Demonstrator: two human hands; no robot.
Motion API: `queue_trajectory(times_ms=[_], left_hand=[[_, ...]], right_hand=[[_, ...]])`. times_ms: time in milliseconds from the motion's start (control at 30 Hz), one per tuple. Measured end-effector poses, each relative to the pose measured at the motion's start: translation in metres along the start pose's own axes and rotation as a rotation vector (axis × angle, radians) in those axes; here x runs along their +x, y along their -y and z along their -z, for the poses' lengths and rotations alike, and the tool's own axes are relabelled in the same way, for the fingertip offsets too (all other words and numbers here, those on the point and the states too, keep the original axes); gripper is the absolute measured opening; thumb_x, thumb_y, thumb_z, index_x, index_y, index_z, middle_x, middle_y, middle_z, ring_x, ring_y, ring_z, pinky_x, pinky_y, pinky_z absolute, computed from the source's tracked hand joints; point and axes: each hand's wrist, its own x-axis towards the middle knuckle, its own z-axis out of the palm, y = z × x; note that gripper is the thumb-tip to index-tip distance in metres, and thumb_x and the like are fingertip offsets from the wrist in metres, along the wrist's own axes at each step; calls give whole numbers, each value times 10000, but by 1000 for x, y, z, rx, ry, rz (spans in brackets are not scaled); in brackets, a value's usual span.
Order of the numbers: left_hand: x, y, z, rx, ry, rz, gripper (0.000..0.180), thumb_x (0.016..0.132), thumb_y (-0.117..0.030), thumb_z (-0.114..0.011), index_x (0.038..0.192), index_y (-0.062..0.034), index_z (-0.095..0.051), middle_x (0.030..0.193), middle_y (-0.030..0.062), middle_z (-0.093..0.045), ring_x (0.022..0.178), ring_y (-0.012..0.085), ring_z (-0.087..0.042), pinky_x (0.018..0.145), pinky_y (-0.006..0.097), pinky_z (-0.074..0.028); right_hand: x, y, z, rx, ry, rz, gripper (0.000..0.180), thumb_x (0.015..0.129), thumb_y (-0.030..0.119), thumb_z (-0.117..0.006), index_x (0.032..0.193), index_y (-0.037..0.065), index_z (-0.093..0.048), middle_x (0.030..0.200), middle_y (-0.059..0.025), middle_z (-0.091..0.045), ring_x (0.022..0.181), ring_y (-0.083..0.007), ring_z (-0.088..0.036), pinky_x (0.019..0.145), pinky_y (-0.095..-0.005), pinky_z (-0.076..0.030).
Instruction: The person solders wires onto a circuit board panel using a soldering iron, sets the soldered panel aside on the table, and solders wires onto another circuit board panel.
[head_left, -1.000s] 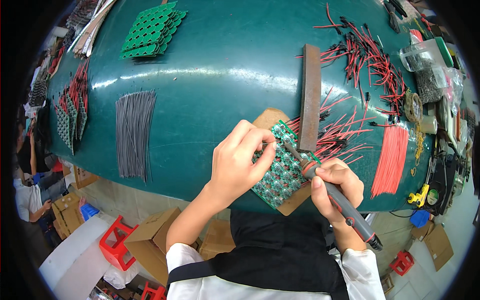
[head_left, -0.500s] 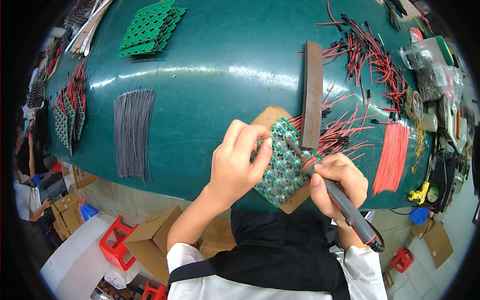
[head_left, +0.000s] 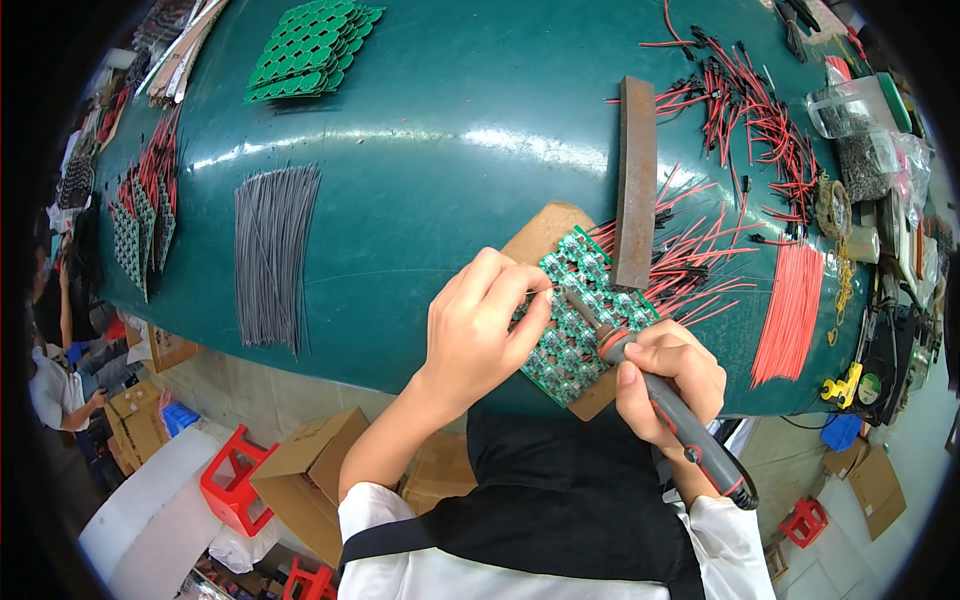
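Observation:
My right hand [head_left: 672,385] is wrapped round the grey and orange handle of a soldering iron [head_left: 690,430]. Its metal tip reaches down to a green panel of small circuit boards [head_left: 565,360], close to my left fingers. Thumb and forefinger of my left hand [head_left: 487,325] pinch a thin solder wire [head_left: 400,271], which trails off to the left across the table. The panel lies tilted on a brown board [head_left: 545,228]. A rusty metal bar [head_left: 635,185] rests beside the panel's far right edge, over red and black wires [head_left: 695,262].
Green blank panels [head_left: 312,50] are stacked at the far left, above a bundle of grey wires [head_left: 275,260]. Wired panels [head_left: 145,225] stand at the left edge. Red wires [head_left: 790,315] and a yellow glue gun [head_left: 840,385] lie on the right. A person [head_left: 60,390] is at far left.
The soldering iron's tip and my left fingers have shifted nearer to me over the panel, to a different spot on it. The whole view has shifted slightly.

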Motion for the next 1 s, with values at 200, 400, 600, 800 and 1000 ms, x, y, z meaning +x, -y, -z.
queue_trajectory(times_ms=[200,400,600,800,1000], left_hand=[[0,-6,2,91,-36,-56,143,755,-15,-738,868,-65,-665,760,46,-560,638,201,-588,558,332,-485],[-12,-8,17,-67,-84,166,105,792,-9,-728,864,-69,-682,807,34,-575,617,150,-597,526,294,-481],[-20,0,18,-45,36,74,116,791,31,-722,891,-12,-682,849,71,-601,712,135,-608,585,266,-519],[-20,-1,15,25,44,41,128,766,21,-746,871,-29,-692,817,68,-603,677,149,-624,570,273,-515],[-17,-2,14,54,-17,19,133,763,2,-751,869,-50,-690,802,57,-584,643,165,-613,545,288,-498]], right_hand=[[5,5,0,-47,33,13,160,762,-56,-676,880,-31,-573,713,-151,-631,599,-237,-619,553,-324,-492],[4,7,3,-9,-70,55,149,725,-62,-707,822,-39,-596,619,-91,-585,552,-228,-617,517,-309,-499],[-6,11,-9,21,-21,32,150,732,-52,-714,832,-32,-604,617,-84,-591,543,-228,-613,513,-302,-501],[-5,14,-13,-8,3,16,162,722,-64,-720,834,-32,-608,628,-79,-590,552,-224,-615,527,-298,-509],[-2,15,-15,-51,25,42,180,714,-61,-732,837,-24,-606,639,-83,-590,562,-224,-619,533,-299,-511]])
